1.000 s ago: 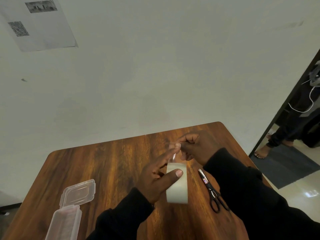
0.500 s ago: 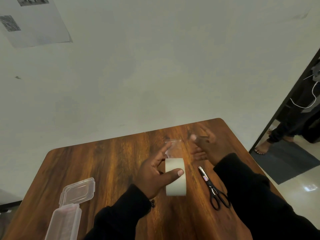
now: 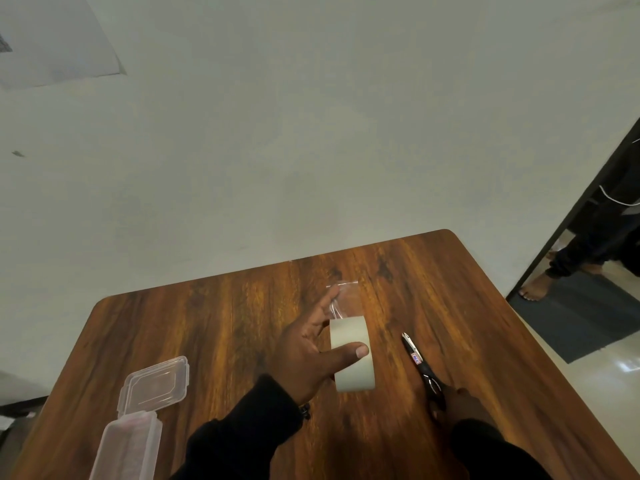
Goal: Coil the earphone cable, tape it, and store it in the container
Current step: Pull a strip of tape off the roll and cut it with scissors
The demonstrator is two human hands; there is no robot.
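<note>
A roll of pale tape (image 3: 353,362) stands on edge in the middle of the wooden table (image 3: 207,323). My left hand (image 3: 311,355) grips it, with the thumb across its face. A clear strip of tape (image 3: 344,294) is pulled out from the roll and sticks to my raised index fingertip. Black scissors (image 3: 417,360) lie to the right of the roll, blades pointing away. My right hand (image 3: 460,405) covers their handles at the near end. The clear plastic container (image 3: 128,445) sits open at the lower left, its lid (image 3: 156,382) hinged back. No earphone cable is visible.
The table stands against a plain white wall with a sheet of paper (image 3: 59,39) stuck high on the left. A doorway at the right shows a dark floor mat (image 3: 588,317) and another person's bare feet (image 3: 540,287).
My right hand let go of the tape end, swung back to the right and came down on the scissors' handles. My left hand kept the roll, the strip staying on its index finger.
</note>
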